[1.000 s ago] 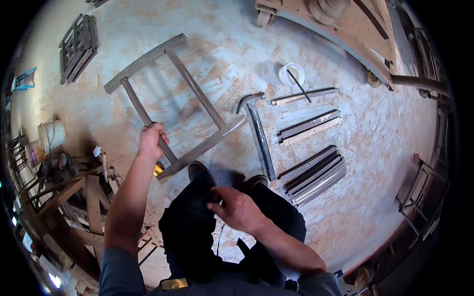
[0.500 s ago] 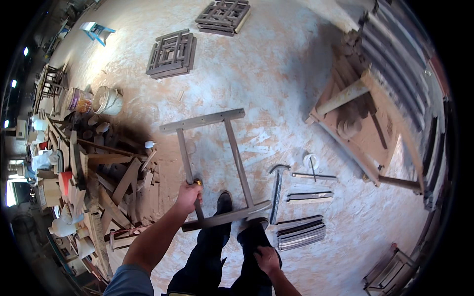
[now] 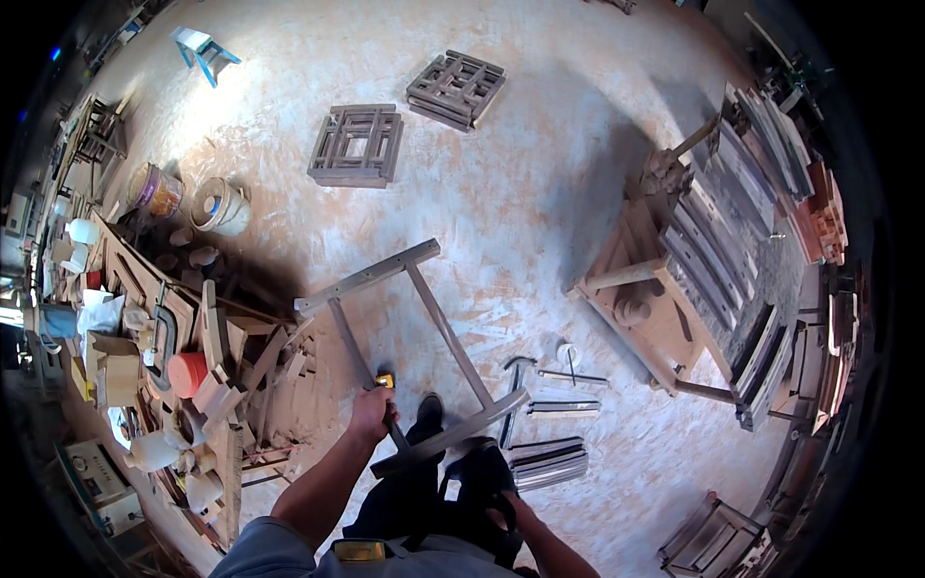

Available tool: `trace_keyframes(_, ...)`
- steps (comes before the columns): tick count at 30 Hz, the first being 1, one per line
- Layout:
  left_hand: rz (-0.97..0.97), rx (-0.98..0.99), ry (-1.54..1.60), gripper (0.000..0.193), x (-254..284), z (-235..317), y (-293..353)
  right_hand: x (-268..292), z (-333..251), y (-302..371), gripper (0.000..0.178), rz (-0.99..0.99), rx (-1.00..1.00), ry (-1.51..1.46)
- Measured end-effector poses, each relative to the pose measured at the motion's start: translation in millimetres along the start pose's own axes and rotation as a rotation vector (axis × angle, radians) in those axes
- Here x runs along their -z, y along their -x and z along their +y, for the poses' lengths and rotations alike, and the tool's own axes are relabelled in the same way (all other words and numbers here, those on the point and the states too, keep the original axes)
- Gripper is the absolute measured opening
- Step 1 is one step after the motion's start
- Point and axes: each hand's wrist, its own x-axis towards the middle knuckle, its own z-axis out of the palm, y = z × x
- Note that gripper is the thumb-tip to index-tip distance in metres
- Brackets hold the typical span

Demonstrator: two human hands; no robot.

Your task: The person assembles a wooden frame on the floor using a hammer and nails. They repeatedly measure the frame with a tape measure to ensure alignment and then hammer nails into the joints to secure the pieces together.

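My left hand point(image 3: 369, 414) is closed around one crossbar of a brown wooden frame point(image 3: 449, 335), which has two longer rails joined by two crossbars. The frame hangs tilted in front of my legs, its near rail by my thighs. A small yellow-and-black thing, like a tape measure point(image 3: 385, 380), shows right beside my left fingers; whether they touch it I cannot tell. My right hand point(image 3: 503, 512) is down at my right thigh, in shadow, with its fingers hidden. Right of the frame, a hammer point(image 3: 512, 407) lies on the floor near bundled wooden strips point(image 3: 549, 464).
Two stacks of wooden frames, one nearer point(image 3: 356, 173) and one farther point(image 3: 457, 89), lie ahead. Scrap wood and a red tub point(image 3: 192, 374) crowd the left, with a white bucket point(image 3: 222, 207) beyond. A wooden workbench point(image 3: 617, 279) stands at right, beside long boards point(image 3: 708, 255).
The view has tilted up, so the floor things sit lower. The wooden frame has turned, its far rail now slanting more. My right hand has slipped into shadow at the thigh.
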Motion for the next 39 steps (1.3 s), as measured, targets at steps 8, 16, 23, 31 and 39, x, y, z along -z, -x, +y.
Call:
trace_keyframes(8, -0.026, -0.031, 0.206, 0.011, -36, 98, -53, 132, -147, -55, 0.054, 0.171, 0.265, 0.204)
trace_keyframes(16, 0.053, -0.114, 0.241, 0.013, -113, 233, -131, 267, -227, -173, 0.062, 0.118, 0.228, 0.235)
trace_keyframes(23, 0.196, -0.052, 0.419, 0.016, -150, 312, -236, 344, -264, -238, 0.068, -0.122, 0.128, 0.439)
trace_keyframes(31, 0.273, -0.021, 0.557, 0.01, -171, 412, -341, 451, -350, -322, 0.072, -0.161, -0.003, 0.353)
trace_keyframes(39, 0.361, 0.029, 0.587, 0.012, -185, 523, -476, 544, -494, -433, 0.073, 0.269, -0.014, 0.27)
